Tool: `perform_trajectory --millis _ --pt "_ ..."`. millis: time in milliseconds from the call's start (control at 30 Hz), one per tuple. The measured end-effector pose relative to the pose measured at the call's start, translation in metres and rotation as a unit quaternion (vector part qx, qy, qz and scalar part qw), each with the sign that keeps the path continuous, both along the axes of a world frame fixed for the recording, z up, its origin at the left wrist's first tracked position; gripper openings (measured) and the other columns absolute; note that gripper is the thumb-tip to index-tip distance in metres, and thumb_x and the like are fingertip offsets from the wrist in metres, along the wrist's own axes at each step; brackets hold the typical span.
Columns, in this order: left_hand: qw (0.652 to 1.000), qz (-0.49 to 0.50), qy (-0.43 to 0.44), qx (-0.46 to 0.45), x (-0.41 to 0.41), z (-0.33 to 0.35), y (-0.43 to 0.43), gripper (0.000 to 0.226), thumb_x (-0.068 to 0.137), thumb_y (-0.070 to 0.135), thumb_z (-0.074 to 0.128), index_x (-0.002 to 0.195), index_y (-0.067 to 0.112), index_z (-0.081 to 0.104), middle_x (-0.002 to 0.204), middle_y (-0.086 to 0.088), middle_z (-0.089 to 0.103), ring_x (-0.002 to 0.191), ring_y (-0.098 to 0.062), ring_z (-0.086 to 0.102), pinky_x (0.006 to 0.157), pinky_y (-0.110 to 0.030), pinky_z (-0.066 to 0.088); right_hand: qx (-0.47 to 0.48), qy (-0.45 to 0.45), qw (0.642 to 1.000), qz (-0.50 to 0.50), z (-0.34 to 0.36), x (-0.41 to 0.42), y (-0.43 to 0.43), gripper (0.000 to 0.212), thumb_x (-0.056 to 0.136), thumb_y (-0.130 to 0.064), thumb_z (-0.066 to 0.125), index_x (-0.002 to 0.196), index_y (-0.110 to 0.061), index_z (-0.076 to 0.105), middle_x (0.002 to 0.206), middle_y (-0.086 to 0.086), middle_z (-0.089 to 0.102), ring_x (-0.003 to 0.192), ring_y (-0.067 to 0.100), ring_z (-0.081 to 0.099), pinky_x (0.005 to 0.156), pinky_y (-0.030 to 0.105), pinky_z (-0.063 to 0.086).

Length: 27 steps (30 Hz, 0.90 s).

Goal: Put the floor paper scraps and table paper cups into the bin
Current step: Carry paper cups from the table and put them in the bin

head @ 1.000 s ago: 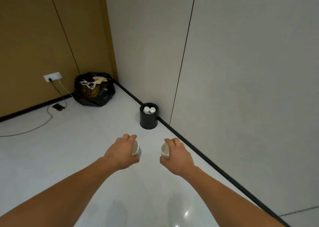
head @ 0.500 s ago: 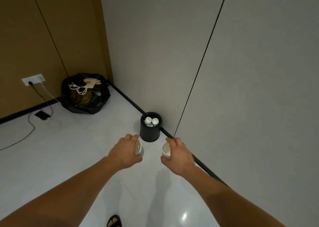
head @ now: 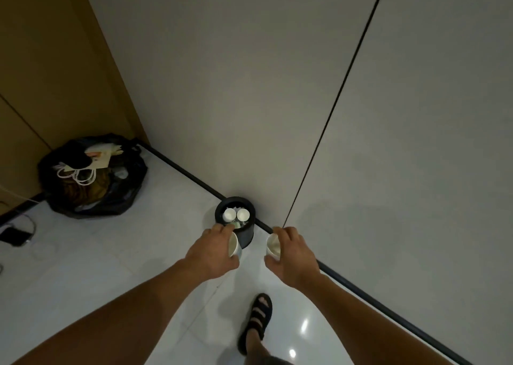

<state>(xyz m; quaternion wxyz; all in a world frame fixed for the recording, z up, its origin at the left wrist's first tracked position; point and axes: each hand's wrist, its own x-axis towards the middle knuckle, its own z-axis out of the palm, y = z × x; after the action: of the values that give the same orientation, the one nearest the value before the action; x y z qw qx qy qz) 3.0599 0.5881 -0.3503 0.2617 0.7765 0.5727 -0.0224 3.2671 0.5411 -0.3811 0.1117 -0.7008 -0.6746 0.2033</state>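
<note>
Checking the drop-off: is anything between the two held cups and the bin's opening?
Nothing visible blocks the way. The left hand holds a paper cup at the black bin, the right hand another cup beside it. Two cups already sit inside, leaving little room.

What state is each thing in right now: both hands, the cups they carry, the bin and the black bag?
left hand: grip shut on left paper cup, near the bin
right hand: grip shut on right paper cup, beside the bin
left paper cup: held, tilted
right paper cup: held, tilted
bin: upright, open, two white cups inside
black bag: open, full
</note>
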Motion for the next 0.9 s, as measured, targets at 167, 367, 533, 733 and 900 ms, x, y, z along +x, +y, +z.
perform_trajectory --millis 167,367,533,733,900 --pt "0.999 0.03 0.029 -0.029 -0.011 -0.015 0.082 0.082 0.08 0.043 0.065 0.148 0.022 0.024 0.138 -0.003 0.039 0.121 -0.021 0.043 0.098 -0.031 0.043 -0.03 0.034 0.999 0.015 -0.023 -0.005 0.102 0.071 0.084 -0.044 0.064 0.145 -0.02 0.035 0.135 0.003 0.042 0.119 0.022 0.047 0.096 0.03 0.045" --pt "0.999 0.035 0.017 -0.031 -0.016 -0.034 0.18 0.082 0.08 0.042 0.065 0.148 0.02 0.025 0.139 -0.004 0.038 0.121 -0.022 0.042 0.097 -0.032 0.044 -0.055 0.035 0.998 0.015 -0.045 -0.009 0.184 0.071 0.086 -0.045 0.062 0.146 -0.022 0.032 0.136 0.001 0.04 0.119 0.019 0.045 0.094 0.028 0.046" --pt "0.999 -0.015 -0.004 -0.05 -0.018 -0.08 0.259 0.081 0.082 0.043 0.064 0.148 0.022 0.022 0.141 -0.003 0.035 0.122 -0.022 0.041 0.092 -0.03 0.042 -0.066 0.034 0.997 -0.032 -0.072 -0.019 0.24 0.072 0.086 -0.047 0.065 0.145 -0.024 0.032 0.138 -0.002 0.039 0.12 0.015 0.044 0.094 0.024 0.044" --pt "0.992 -0.097 -0.014 -0.074 -0.022 -0.175 0.341 0.077 0.082 0.04 0.064 0.145 0.023 0.023 0.141 -0.002 0.035 0.121 -0.022 0.041 0.088 -0.029 0.043 -0.097 0.05 0.985 -0.13 -0.144 -0.043 0.282 0.072 0.084 -0.044 0.069 0.144 -0.024 0.034 0.138 -0.002 0.039 0.118 0.018 0.045 0.088 0.024 0.047" --pt "0.992 -0.107 -0.01 -0.071 -0.008 -0.303 0.392 0.08 0.082 0.039 0.066 0.146 0.023 0.022 0.145 -0.003 0.034 0.126 -0.025 0.04 0.095 -0.033 0.043 -0.072 0.066 0.981 -0.165 -0.27 -0.055 0.336 0.071 0.084 -0.039 0.072 0.143 -0.019 0.039 0.136 0.002 0.043 0.117 0.019 0.049 0.087 0.027 0.049"
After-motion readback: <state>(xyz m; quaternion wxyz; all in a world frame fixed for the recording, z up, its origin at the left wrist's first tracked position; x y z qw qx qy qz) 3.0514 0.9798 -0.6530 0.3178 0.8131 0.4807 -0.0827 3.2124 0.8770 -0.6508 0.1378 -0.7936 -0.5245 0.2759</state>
